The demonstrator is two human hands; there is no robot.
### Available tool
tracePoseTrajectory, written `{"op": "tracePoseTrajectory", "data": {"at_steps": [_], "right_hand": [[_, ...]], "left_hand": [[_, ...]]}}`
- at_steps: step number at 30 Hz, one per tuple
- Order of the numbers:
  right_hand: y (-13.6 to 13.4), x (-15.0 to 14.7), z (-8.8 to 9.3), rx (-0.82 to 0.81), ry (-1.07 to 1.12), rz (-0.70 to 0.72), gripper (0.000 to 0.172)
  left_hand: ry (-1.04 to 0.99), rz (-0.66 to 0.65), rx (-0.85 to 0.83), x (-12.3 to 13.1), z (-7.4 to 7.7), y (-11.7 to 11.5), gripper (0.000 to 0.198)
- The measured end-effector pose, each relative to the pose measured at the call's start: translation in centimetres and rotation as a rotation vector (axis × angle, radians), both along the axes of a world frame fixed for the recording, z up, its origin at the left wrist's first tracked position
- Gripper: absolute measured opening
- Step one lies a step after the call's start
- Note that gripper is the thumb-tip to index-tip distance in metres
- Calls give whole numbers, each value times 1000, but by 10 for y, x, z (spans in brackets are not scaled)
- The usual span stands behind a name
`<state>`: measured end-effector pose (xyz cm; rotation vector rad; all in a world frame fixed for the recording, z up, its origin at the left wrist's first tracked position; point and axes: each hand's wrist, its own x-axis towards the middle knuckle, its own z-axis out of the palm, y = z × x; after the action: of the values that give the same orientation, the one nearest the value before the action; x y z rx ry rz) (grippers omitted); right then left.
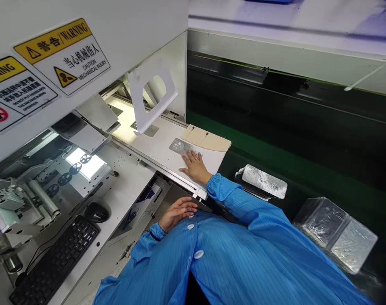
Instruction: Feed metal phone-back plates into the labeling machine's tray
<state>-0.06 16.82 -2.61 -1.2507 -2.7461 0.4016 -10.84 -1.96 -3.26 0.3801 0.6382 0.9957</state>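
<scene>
My right hand (195, 166) lies with fingers spread on the near end of a thin, clear-and-silver phone-shaped sheet (179, 146). The sheet has round camera holes at its far end and rests flat on the white conveyor belt (162, 154). Right behind it sits a cream-coloured guide plate (208, 139) with two dark screws. My left hand (177, 212) hovers in front of my blue coat, its fingers loosely stretched and nothing in them. Farther along the belt, another such sheet (151, 130) lies below a white bracket (153, 101).
A stack of phone-shaped sheets (264, 182) and wrapped packs (335, 233) stand on the dark surface at right. At left are a keyboard (56, 262), a mouse (96, 212) and a machine with rollers (43, 197). The machine's cover (116, 34) with warning labels overhangs the belt.
</scene>
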Motion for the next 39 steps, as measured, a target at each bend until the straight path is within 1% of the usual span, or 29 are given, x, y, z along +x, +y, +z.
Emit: {"op": "tracePoseTrajectory", "data": {"at_steps": [5,17,22,25,27,28,30,32,33,34,35,37,38,39], "right_hand": [[6,0,-1,-8,14,10,66],[6,-1,0,-4,14,-3,66],[1,1,5,20,48,-1,65],[-6,10,9,41,104,-15,62],[-12,26,12,73,186,-37,57],[-15,38,13,95,241,-55,53],[-21,73,13,136,351,-116,43],[-29,117,9,159,386,-256,35],[-34,140,5,163,357,-346,33],[-41,162,1,128,288,-418,31],[-49,182,-5,60,188,-463,28],[-67,213,-18,-100,-26,-474,23],[-76,224,-25,-165,-112,-465,26],[-85,231,-32,-209,-176,-459,34]], "left_hand": [[4,-3,-4,0,1,0,44],[25,3,-11,2,3,-1,44],[25,-2,-10,2,3,-2,44],[15,-5,-7,4,4,-1,44],[12,-4,-9,5,4,0,44],[13,-4,-11,5,4,1,44],[16,-11,-9,5,4,2,44],[25,-28,-4,6,4,3,44],[34,-39,-3,6,4,3,44],[45,-50,-2,7,5,3,43],[59,-64,-2,9,5,4,43],[85,-87,4,15,5,6,43],[95,-106,5,20,6,7,43],[105,-126,1,25,6,9,44]]}}
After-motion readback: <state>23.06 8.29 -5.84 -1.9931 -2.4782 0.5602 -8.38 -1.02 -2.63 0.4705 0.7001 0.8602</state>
